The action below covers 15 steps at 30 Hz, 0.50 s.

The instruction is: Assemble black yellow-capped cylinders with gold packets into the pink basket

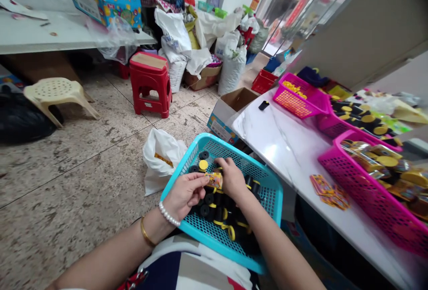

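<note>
Thing in hand: a small printed packet, yellow and orange, was held between both hands just above the teal basket.
Left hand: its fingers were pinched shut on the packet's near end, thumb against forefinger; a pearl bracelet and a gold bangle sat on the wrist.
Right hand: its back faced the camera and its fingers curled down over the packet's far end, seemingly closed on it; the fingertips themselves were hidden.
Basket: it rested on the person's lap, beside the worktop, and held a heap of black and yellow pieces directly under the hands.
Handling: the packet looked light, thin and flexible, probably glossy and a little slippery; it would likely crease if squeezed mid-face, so a light pinch at the edges or corners seemed the safer hold.
Worktop: a few printed cards lay near its front edge, just beside a pink basket filled with wrapped yellow and black items.
Floor: a white bag sat touching the teal basket's left side; a red stool stood well apart.
</note>
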Each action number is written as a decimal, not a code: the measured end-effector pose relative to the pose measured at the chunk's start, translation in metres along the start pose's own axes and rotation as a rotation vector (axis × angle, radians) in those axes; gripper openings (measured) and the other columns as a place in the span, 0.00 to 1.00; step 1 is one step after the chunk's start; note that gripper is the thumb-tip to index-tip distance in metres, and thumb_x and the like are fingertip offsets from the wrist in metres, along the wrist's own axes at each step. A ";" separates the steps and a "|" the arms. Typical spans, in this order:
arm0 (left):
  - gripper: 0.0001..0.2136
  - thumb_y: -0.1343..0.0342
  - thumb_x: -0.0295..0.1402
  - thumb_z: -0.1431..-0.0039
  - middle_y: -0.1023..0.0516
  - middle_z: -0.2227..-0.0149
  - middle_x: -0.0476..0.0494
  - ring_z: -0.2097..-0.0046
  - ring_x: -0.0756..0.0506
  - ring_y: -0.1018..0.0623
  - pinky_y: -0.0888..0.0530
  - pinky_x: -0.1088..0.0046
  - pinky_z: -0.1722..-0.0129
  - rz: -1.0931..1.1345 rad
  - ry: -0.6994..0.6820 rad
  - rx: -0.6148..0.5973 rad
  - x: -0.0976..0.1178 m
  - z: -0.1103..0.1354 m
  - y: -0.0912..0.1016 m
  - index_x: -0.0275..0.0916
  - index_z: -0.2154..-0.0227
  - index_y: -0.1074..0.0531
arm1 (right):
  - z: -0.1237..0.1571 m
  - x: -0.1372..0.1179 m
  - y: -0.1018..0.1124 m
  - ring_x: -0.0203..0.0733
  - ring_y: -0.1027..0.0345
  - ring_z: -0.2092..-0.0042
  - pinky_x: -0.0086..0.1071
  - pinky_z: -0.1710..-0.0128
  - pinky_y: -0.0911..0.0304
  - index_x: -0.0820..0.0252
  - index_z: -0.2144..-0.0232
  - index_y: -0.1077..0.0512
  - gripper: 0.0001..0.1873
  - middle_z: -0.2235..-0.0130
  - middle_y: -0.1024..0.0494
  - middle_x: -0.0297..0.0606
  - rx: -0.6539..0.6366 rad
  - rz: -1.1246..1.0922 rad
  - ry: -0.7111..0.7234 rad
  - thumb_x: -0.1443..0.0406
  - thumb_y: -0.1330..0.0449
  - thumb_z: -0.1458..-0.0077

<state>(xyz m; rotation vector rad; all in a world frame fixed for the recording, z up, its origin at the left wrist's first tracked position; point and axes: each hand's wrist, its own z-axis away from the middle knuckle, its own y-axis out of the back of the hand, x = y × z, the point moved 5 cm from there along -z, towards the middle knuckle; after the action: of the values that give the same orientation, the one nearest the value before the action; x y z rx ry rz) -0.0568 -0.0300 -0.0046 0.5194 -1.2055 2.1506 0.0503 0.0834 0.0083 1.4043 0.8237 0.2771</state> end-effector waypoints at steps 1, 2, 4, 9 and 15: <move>0.11 0.35 0.33 0.54 0.28 0.81 0.50 0.86 0.58 0.37 0.52 0.85 0.90 0.011 0.004 0.013 0.000 0.000 0.001 0.32 0.69 0.28 | 0.005 0.004 0.007 0.42 0.31 0.63 0.34 0.62 0.36 0.56 0.53 0.33 0.17 0.58 0.27 0.42 0.064 -0.114 -0.036 0.64 0.43 0.46; 0.11 0.36 0.32 0.53 0.27 0.80 0.49 0.86 0.58 0.36 0.52 0.85 0.91 0.016 0.005 0.019 0.001 -0.001 0.001 0.32 0.69 0.28 | 0.012 0.008 0.016 0.41 0.31 0.63 0.34 0.61 0.36 0.57 0.52 0.35 0.18 0.59 0.26 0.41 0.124 -0.246 -0.075 0.64 0.43 0.46; 0.10 0.37 0.32 0.52 0.26 0.77 0.49 0.85 0.58 0.35 0.52 0.85 0.91 0.010 0.001 0.012 0.001 -0.002 -0.002 0.33 0.69 0.29 | 0.028 0.016 0.031 0.42 0.30 0.62 0.34 0.62 0.35 0.58 0.52 0.36 0.20 0.60 0.25 0.40 0.176 -0.531 -0.145 0.63 0.41 0.48; 0.09 0.38 0.32 0.50 0.29 0.80 0.52 0.86 0.58 0.34 0.51 0.86 0.91 -0.011 0.011 -0.011 -0.003 -0.002 -0.011 0.34 0.69 0.30 | 0.061 0.012 0.049 0.40 0.30 0.63 0.32 0.63 0.33 0.58 0.57 0.29 0.15 0.60 0.24 0.40 0.036 -1.015 -0.200 0.62 0.39 0.47; 0.09 0.38 0.30 0.49 0.28 0.78 0.52 0.86 0.60 0.37 0.51 0.86 0.91 0.063 0.015 -0.061 -0.006 -0.006 -0.011 0.34 0.68 0.31 | 0.067 0.000 0.048 0.36 0.34 0.72 0.29 0.73 0.35 0.56 0.55 0.28 0.16 0.69 0.26 0.35 0.016 -1.058 -0.197 0.63 0.39 0.47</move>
<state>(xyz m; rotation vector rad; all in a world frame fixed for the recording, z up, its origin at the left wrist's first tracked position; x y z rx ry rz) -0.0452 -0.0219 -0.0043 0.4436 -1.2914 2.1588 0.1076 0.0415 0.0496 0.8298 1.2756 -0.6688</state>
